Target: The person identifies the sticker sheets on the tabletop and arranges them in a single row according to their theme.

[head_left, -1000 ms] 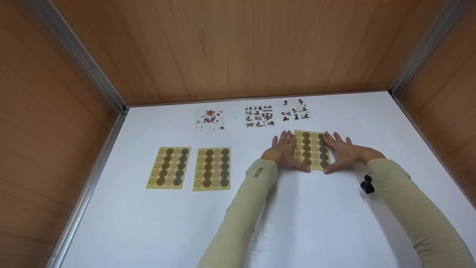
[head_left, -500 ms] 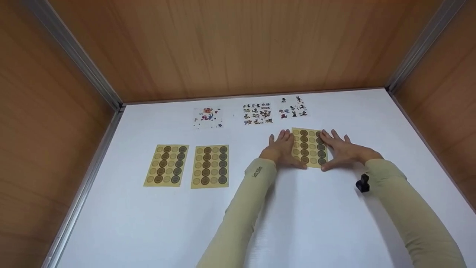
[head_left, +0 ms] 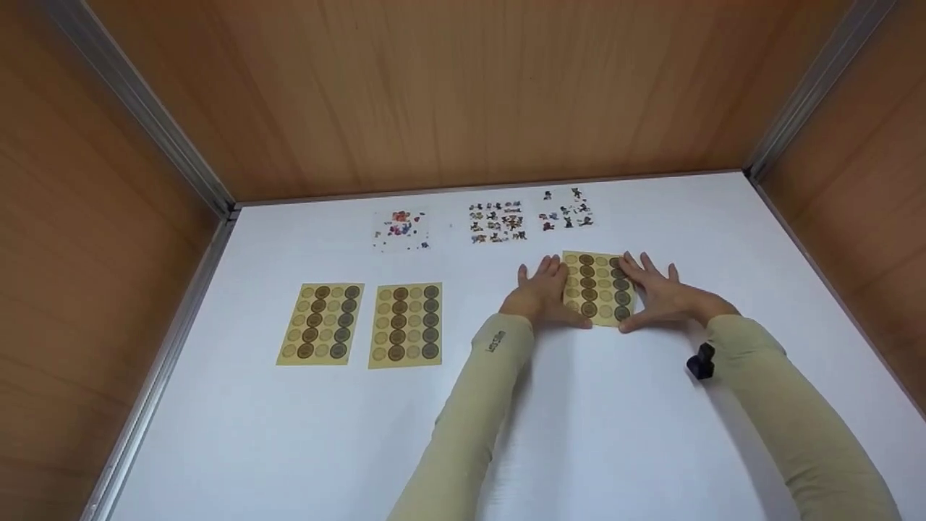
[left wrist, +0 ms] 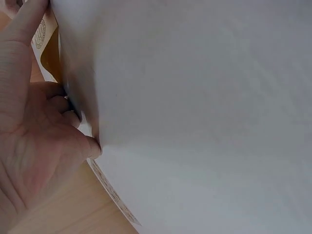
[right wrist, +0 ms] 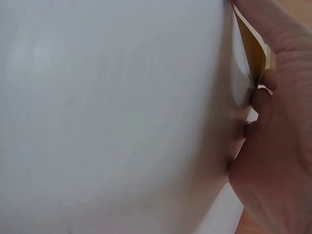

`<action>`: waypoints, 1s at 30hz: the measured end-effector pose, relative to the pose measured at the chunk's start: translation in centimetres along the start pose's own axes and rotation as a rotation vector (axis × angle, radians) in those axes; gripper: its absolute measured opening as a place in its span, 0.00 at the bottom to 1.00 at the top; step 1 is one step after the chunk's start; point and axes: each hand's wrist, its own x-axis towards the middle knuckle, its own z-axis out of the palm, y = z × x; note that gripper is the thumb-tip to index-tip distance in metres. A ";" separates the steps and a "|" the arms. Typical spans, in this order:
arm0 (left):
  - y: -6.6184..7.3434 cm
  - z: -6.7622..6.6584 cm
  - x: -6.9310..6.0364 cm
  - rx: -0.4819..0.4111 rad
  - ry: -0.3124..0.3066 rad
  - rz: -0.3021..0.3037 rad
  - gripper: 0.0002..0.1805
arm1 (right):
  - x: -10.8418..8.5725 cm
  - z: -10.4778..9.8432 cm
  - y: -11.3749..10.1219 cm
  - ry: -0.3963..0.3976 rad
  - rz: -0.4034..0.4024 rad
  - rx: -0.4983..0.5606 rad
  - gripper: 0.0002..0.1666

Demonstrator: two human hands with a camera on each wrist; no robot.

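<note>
Between my two hands a tan sticker sheet (head_left: 599,291) with rows of pale and dark round stickers lies on the white table. My left hand (head_left: 537,297) rests along its left edge, fingers extended and thumb at the lower corner. On the opposite side my right hand (head_left: 665,298) touches the right edge, its fingers spread and the thumb near the bottom corner. Both wrist views catch the sheet side-on, with its edge slightly bowed: the tan sheet (left wrist: 50,56) by the left fingers and the tan sheet (right wrist: 251,46) by the right ones.
To the left lie two similar tan sheets, one farther out (head_left: 320,323) and one nearer (head_left: 405,325). Behind are three clear sheets with small colourful figures: left (head_left: 401,229), middle (head_left: 497,221), right (head_left: 566,209). Wooden panels (head_left: 463,94) with metal rails enclose the table.
The head view has shifted slightly, so everything sits a little farther left in it. Both hands stay at the same sheet's edges, with no clear movement of the sheet on the table.
</note>
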 end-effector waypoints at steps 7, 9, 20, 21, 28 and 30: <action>0.1 0.2 -0.5 -0.040 0.002 0.007 0.67 | -0.4 0.3 0.1 0.037 0.026 0.095 0.88; 0.3 0.2 -0.7 -0.049 0.002 0.004 0.66 | -0.6 0.3 0.1 0.041 0.038 0.145 0.87; 0.5 0.7 -1.2 0.031 0.006 -0.036 0.63 | -1.2 1.4 -1.4 0.072 0.016 0.676 0.61; 0.5 0.7 -1.2 0.026 0.013 -0.038 0.63 | -1.3 1.6 -1.8 0.082 0.024 0.764 0.58; 0.2 0.9 -1.3 -0.122 0.088 -0.029 0.77 | -2.0 2.9 -6.5 0.184 0.104 1.342 0.41; 0.0 0.9 -1.4 -0.156 0.081 -0.034 0.80 | -2.1 3.2 -7.7 0.179 0.106 1.430 0.39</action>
